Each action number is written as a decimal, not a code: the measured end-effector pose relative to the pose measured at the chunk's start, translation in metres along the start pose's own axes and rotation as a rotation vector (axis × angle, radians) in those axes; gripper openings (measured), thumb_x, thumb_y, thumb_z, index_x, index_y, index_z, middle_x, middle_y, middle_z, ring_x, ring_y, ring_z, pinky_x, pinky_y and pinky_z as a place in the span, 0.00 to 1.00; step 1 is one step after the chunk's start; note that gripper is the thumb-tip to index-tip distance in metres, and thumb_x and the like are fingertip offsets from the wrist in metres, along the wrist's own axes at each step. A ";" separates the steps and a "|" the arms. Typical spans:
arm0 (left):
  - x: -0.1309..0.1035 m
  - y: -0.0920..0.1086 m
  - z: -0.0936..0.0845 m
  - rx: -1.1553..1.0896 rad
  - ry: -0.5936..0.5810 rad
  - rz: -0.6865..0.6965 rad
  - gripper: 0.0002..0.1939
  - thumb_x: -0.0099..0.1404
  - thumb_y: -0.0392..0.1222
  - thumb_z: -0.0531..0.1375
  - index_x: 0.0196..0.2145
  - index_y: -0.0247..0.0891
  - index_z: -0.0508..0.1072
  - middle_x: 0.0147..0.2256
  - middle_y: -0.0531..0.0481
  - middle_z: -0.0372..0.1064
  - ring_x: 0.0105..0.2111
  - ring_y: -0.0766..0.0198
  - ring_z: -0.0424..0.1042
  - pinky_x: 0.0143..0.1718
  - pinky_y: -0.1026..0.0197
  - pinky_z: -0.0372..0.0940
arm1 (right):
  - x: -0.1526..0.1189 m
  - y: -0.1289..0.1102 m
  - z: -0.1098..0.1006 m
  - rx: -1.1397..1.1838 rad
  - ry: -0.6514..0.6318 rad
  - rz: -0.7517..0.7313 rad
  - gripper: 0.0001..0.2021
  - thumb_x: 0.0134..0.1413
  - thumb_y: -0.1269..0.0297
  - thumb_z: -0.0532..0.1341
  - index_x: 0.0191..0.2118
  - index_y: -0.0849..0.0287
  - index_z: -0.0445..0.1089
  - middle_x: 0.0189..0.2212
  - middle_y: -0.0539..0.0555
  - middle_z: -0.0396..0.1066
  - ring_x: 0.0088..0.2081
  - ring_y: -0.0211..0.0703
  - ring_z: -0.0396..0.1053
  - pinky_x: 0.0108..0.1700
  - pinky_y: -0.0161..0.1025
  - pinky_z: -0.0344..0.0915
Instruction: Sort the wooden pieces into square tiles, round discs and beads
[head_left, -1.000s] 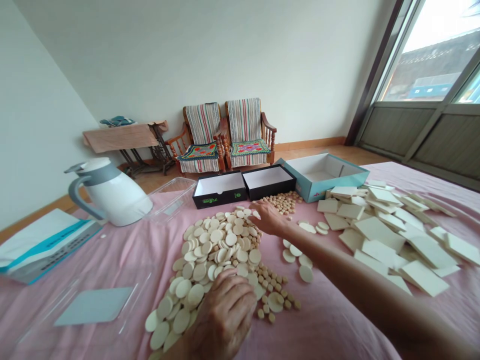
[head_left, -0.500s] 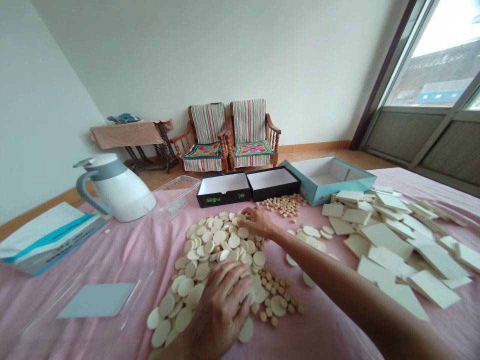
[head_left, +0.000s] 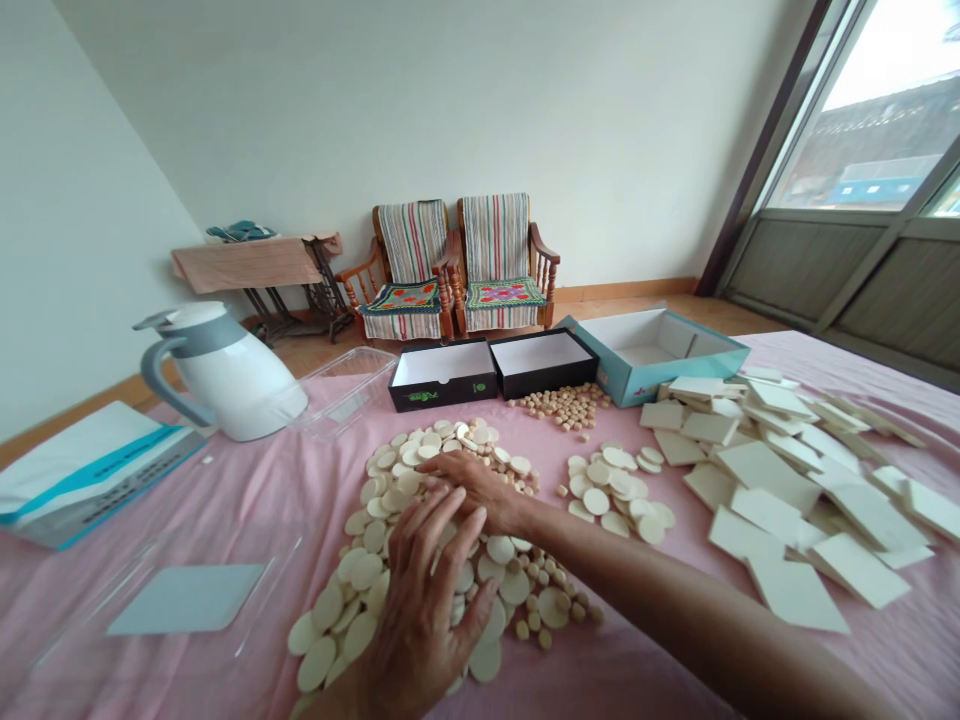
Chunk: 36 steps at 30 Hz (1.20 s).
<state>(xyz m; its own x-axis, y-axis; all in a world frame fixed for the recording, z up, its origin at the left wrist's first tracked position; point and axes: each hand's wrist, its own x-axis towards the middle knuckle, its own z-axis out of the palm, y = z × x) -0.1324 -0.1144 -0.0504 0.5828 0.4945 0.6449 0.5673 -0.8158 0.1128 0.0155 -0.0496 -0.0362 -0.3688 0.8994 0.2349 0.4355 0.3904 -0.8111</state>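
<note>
A heap of round pale wooden discs (head_left: 367,570) lies on the pink cloth before me, with small wooden pegs (head_left: 544,575) mixed in along its right side. Over the near part of the heap is my left hand (head_left: 431,600), open, its fingers spread and pointing away. Just beyond it, my right hand (head_left: 472,488) reaches across from the right, its visible fingers stretched out over the discs. Its lower fingers are partly hidden behind my left fingers. I see nothing held in either hand. A smaller group of discs (head_left: 596,500) lies to the right of my forearm.
Two black boxes (head_left: 442,395) and a light-blue box (head_left: 656,385) stand behind, near a cluster of pegs (head_left: 574,408). Square wooden tiles (head_left: 776,475) pile up at right. Leftward are a white jug (head_left: 247,385), a carton (head_left: 97,470) and clear plastic trays (head_left: 349,390).
My right hand has come back from the far edge of the discs, left and nearer to my left hand. The left fingers have lifted slightly and spread wider.
</note>
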 end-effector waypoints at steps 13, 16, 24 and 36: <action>0.003 -0.005 -0.001 0.013 -0.127 0.045 0.22 0.64 0.39 0.57 0.56 0.38 0.64 0.56 0.43 0.62 0.60 0.51 0.55 0.62 0.42 0.47 | -0.046 0.009 -0.101 -0.438 -0.030 0.143 0.10 0.50 0.75 0.56 0.35 0.61 0.73 0.30 0.53 0.74 0.32 0.38 0.69 0.35 0.34 0.61; 0.005 -0.003 0.000 -0.030 -0.123 0.035 0.15 0.65 0.39 0.57 0.50 0.40 0.69 0.50 0.46 0.69 0.56 0.54 0.61 0.62 0.42 0.45 | -0.070 0.024 -0.104 -0.673 -0.142 0.230 0.11 0.45 0.77 0.58 0.35 0.61 0.73 0.31 0.56 0.74 0.36 0.43 0.69 0.37 0.36 0.59; 0.006 0.001 0.002 -0.086 -0.076 -0.004 0.11 0.65 0.39 0.56 0.46 0.39 0.71 0.46 0.47 0.71 0.53 0.56 0.65 0.61 0.44 0.48 | -0.071 0.056 -0.099 -0.738 -0.052 0.238 0.12 0.44 0.79 0.55 0.35 0.61 0.70 0.34 0.56 0.71 0.36 0.41 0.65 0.39 0.35 0.56; 0.007 0.001 0.001 -0.087 -0.079 -0.014 0.14 0.65 0.38 0.55 0.49 0.42 0.71 0.47 0.47 0.71 0.52 0.55 0.66 0.60 0.41 0.49 | -0.035 0.061 -0.083 -0.649 0.050 0.216 0.11 0.51 0.68 0.58 0.40 0.61 0.73 0.37 0.58 0.72 0.39 0.44 0.68 0.40 0.36 0.60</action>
<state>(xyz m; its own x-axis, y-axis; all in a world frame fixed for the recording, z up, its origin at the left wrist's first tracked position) -0.1272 -0.1118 -0.0468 0.6209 0.5253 0.5818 0.5250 -0.8299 0.1891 0.1231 -0.0409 -0.0498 -0.1870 0.9722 0.1406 0.9047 0.2262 -0.3610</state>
